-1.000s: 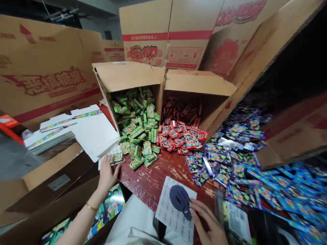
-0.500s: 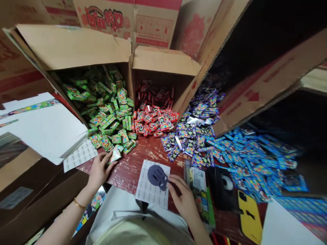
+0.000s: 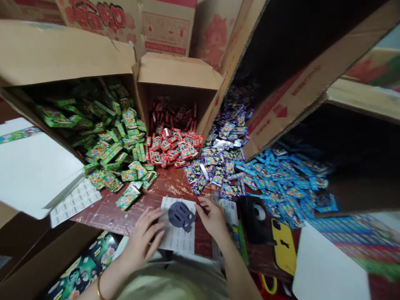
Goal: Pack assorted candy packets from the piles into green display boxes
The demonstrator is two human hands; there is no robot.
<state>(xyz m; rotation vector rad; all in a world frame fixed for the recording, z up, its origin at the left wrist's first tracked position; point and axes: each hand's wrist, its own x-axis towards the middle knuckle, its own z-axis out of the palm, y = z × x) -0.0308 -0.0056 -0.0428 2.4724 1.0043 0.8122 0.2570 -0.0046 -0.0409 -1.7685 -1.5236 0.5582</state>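
Observation:
A flat dark grey round piece [image 3: 178,213] with slots and a notched end lies on a white sheet of small printed labels [image 3: 178,243]. My left hand [image 3: 144,233] is just left of it, fingers apart and slightly blurred, with nothing visible in them. To the right of the piece, my right hand [image 3: 212,216] has its thumb and fingers apart, close to the notched end. A small green packet [image 3: 128,196] lies on the dark red table [image 3: 109,212], beyond my left hand.
Open cartons stand behind, spilling green packets [image 3: 109,150], red packets [image 3: 175,146], purple packets [image 3: 218,162] and blue packets [image 3: 281,179]. At right lie a black pouch [image 3: 253,221] and a yellow phone case [image 3: 283,248]. A white card box [image 3: 37,171] and another label sheet [image 3: 75,202] are left.
My left hand has let go of the green packet and moved right, towards the round piece. My right hand has let go of the piece's notched end. The view has shifted right.

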